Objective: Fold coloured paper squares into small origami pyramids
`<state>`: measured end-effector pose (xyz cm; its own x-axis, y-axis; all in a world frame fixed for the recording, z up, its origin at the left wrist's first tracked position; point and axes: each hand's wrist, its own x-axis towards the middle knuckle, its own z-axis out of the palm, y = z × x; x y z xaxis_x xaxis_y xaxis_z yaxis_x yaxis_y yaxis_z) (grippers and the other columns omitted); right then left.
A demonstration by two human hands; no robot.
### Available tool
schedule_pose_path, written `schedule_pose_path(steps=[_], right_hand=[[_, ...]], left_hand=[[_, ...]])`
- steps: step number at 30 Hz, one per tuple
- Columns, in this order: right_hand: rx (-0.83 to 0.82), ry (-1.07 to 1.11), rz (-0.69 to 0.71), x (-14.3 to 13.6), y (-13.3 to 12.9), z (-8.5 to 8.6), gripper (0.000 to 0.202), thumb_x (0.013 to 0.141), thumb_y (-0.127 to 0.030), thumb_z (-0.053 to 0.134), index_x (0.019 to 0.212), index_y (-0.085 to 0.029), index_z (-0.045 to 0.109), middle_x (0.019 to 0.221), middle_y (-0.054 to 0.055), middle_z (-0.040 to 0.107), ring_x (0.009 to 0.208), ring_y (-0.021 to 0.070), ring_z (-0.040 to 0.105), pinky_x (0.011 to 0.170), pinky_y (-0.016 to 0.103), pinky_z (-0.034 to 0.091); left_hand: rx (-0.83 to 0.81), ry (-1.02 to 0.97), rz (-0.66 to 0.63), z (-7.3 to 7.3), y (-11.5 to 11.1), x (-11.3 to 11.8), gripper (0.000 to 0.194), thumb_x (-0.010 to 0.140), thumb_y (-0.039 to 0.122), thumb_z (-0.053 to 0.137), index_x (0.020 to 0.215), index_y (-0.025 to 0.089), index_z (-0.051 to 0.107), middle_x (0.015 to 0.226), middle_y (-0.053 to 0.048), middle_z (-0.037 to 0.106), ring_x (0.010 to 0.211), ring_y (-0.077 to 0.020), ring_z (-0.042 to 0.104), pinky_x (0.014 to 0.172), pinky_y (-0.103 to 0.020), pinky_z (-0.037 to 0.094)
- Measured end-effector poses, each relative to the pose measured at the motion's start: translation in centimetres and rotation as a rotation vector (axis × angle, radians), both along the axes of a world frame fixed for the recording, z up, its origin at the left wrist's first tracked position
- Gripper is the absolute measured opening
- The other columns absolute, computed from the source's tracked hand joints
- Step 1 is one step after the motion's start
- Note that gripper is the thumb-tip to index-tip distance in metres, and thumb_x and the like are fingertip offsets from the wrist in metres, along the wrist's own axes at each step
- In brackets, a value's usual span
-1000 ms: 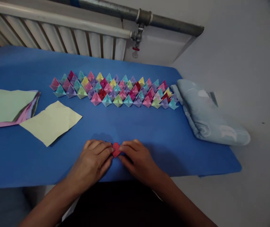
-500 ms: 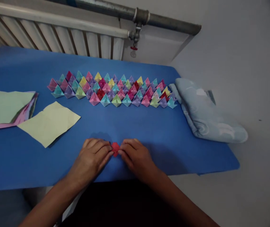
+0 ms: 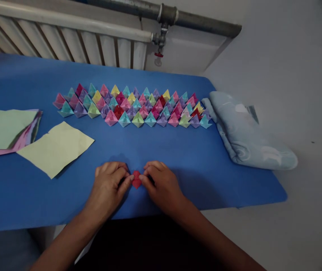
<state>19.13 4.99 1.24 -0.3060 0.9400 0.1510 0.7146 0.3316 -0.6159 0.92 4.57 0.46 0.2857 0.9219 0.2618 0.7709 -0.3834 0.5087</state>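
Thumb tips (image 3: 132, 178) hide both side edges of the red paper (image 3: 136, 183).

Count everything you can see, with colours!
table: 1, blue, centre
red paper: 1, red, front centre
folded paper pieces: dozens, multicoloured, middle rows
loose sheet: 1, pale yellow, left
paper stack: 1, green on top, far left
folded blanket: 1, grey-blue, right
radiator: 1, white, top left
pipe: 1, grey, top
valve handle: 1, red, top
walls: 2, pale grey, top, right
clothing: 1, black, bottom
left hand: 1, bare, red paper's left side
right hand: 1, bare, red paper's right side
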Motion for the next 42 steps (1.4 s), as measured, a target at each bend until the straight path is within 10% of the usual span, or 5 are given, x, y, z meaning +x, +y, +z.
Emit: schedule_pose_path(steps=[18, 42], right_hand=[[-0.071, -0.118, -0.001, -0.5, 0.6, 0.8, 0.016, 0.088, -0.02, 0.056, 0.072, -0.019, 0.053, 0.085, 0.005, 0.062, 0.081, 0.0184, 0.055, 0.073, 0.032, 0.042], [-0.1, -0.044, -0.027, 0.8, 0.9, 0.7, 0.005, 0.082, -0.022, 0.067, 0.079, -0.023, 0.063, 0.111, 0.003, 0.065, 0.104, 0.0231, 0.054, 0.085, 0.039, 0.033]], left_hand=[[0.301, 0.255, -0.124, -0.2, -2.2, 1.0, 0.031, 0.096, 0.013, 0.036, 0.114, 0.015, 0.063, 0.106, -0.012, 0.07, 0.095, -0.0258, 0.061, 0.085, -0.045, 0.04], [0.222, 0.294, -0.199, 0.5, -3.4, -1.3, 0.04, 0.091, 0.009, 0.037, 0.124, 0.016, 0.059, 0.124, -0.008, 0.066, 0.104, -0.0264, 0.06, 0.09, -0.044, 0.037]])
